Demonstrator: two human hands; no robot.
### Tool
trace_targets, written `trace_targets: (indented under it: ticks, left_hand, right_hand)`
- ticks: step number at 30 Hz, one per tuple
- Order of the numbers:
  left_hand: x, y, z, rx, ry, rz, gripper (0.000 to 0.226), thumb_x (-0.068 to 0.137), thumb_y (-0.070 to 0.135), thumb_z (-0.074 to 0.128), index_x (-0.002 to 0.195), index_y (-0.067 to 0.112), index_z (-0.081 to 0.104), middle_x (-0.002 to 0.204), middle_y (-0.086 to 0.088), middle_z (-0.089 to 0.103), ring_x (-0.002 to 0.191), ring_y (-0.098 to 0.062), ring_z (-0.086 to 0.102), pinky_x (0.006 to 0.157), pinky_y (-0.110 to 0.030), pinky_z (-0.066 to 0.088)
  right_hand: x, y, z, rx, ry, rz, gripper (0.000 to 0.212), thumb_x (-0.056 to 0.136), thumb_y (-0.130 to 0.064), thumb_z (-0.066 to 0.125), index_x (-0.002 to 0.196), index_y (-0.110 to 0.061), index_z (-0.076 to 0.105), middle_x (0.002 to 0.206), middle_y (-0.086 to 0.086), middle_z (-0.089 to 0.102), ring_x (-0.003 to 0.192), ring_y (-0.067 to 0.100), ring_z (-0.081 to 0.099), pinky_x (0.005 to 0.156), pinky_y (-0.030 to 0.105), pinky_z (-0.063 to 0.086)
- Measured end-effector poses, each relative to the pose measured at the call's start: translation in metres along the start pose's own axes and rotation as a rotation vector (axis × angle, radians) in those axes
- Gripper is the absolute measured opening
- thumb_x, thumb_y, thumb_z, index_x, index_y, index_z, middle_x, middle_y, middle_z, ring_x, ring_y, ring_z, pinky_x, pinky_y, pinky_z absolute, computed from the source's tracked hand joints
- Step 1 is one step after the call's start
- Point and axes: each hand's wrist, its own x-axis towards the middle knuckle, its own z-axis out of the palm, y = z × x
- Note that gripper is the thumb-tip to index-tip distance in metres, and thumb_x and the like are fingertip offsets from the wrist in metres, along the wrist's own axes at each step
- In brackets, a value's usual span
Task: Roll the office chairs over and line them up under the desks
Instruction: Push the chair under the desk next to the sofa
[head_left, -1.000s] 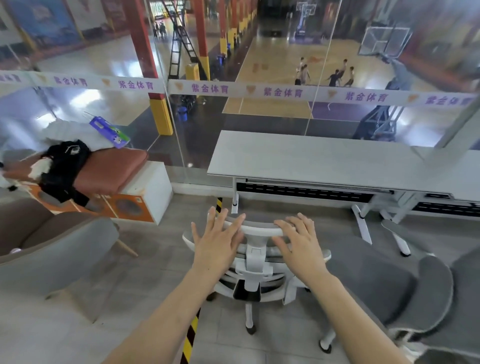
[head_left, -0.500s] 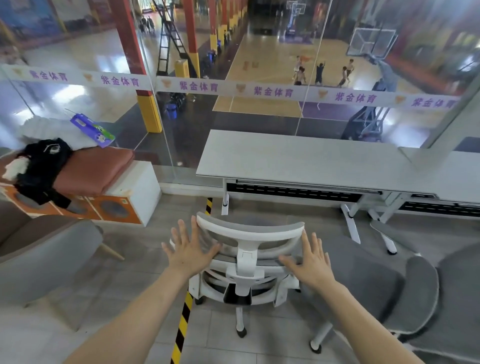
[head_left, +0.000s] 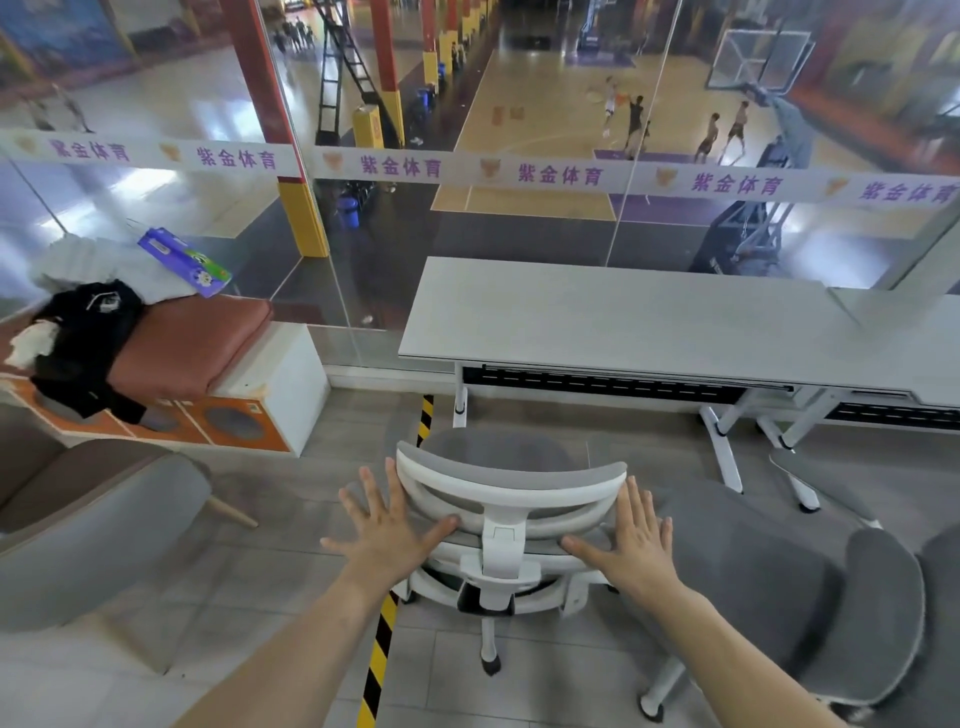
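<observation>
Long pale grey rectangular bench (head_left: 623, 317) with white legs runs across the middle and right of the frame, right up against the glass wall. Just below it at centre sits the white-framed office chair with grey mesh back (head_left: 511, 480), seat facing the bench but not tucked under yet. Another grey padded chair (head_left: 779, 571) crowds the lower right. Left hand (head_left: 387, 525) and right hand (head_left: 626, 545) are flat against the backrest sides, fingers spread, grip wide, nothing clasped.
</observation>
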Motion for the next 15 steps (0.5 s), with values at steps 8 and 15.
trace_targets:
  ticks: [8, 15]
  left_hand:
    - [0.028, 0.020, -0.011, -0.006, 0.022, -0.029, 0.135, 0.050, 0.114, 0.027, 0.137, 0.048, -0.052, 0.165, 0.002, -0.041, 0.153, -0.038, -0.032, 0.111, -0.085, 0.005]
    - [0.055, 0.036, -0.027, 0.037, 0.008, -0.030, 0.137, 0.051, 0.113, 0.024, 0.145, 0.044, -0.046, 0.165, 0.000, -0.041, 0.154, -0.041, -0.029, 0.113, -0.084, 0.007]
  right_hand:
    - [0.046, -0.001, -0.014, -0.019, -0.012, -0.028, 0.133, 0.061, -0.106, 0.038, 0.157, -0.039, -0.025, 0.169, -0.012, -0.023, 0.155, 0.016, -0.024, 0.124, 0.056, -0.012]
    - [0.078, -0.010, -0.021, -0.006, -0.015, -0.038, 0.131, 0.064, -0.104, 0.040, 0.158, -0.039, -0.025, 0.169, -0.011, -0.024, 0.155, 0.018, -0.025, 0.124, 0.056, -0.013]
